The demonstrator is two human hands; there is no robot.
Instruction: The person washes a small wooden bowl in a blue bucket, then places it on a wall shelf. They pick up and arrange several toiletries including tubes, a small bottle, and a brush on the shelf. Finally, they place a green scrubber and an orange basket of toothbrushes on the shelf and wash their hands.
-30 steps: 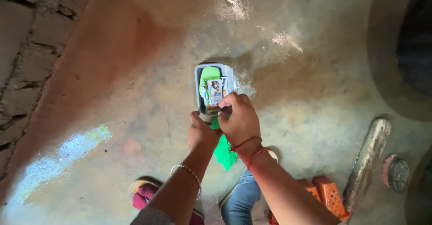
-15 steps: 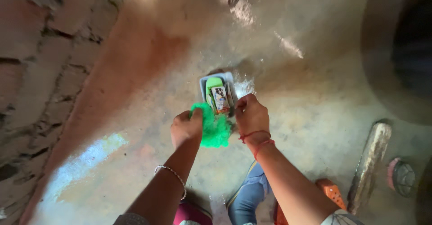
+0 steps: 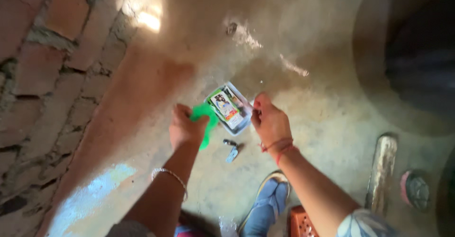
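Note:
A small grey plastic tray [image 3: 243, 123] lies on the wet floor, holding a printed sachet [image 3: 225, 107] and other small packets. My left hand [image 3: 184, 129] is shut on a bright green scrubber [image 3: 204, 118] just left of the tray. My right hand [image 3: 269, 121] is at the tray's right edge with fingers curled; whether it grips anything is unclear. A small metal object [image 3: 232, 150] rests on the floor below the tray, between my hands.
A brick wall [image 3: 42, 76] runs along the left. A wooden bat [image 3: 381, 170] and a round brush [image 3: 414, 189] lie at the right. An orange perforated stool [image 3: 301, 223] and a blue sandal [image 3: 265, 204] are near the bottom. A dark round vessel [image 3: 417, 52] stands top right.
The view swung left toward the brick wall. My left hand gathered the green scrubber into its fist and lifted it beside the tray. The tray now lies turned at an angle, and a small metal object shows below it.

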